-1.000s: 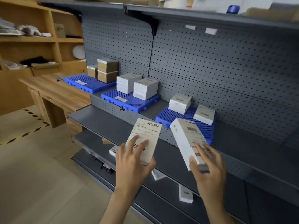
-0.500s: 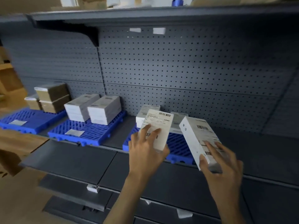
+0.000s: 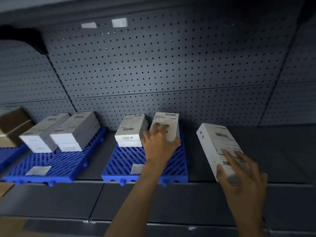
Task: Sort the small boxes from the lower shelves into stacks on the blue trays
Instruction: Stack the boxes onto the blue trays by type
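Note:
My left hand (image 3: 158, 142) grips a white labelled box (image 3: 168, 124) at the back right of the right blue tray (image 3: 123, 166); whether it rests on another box is hidden by the hand. Beside it on the same tray stands a stack of two white boxes (image 3: 130, 130). My right hand (image 3: 242, 175) holds a second white box (image 3: 217, 147) by its near end, tilted above the grey shelf to the right of that tray.
A second blue tray (image 3: 51, 165) to the left carries two stacks of white boxes (image 3: 58, 132). Brown cartons (image 3: 13, 125) stand at the far left. Grey pegboard (image 3: 153, 65) backs the shelf. More grey shelf (image 3: 282, 151) lies to the right.
The view has moved closer and to the right. My left hand has carried its box forward onto the back of the right tray. My right hand's box has shifted slightly right.

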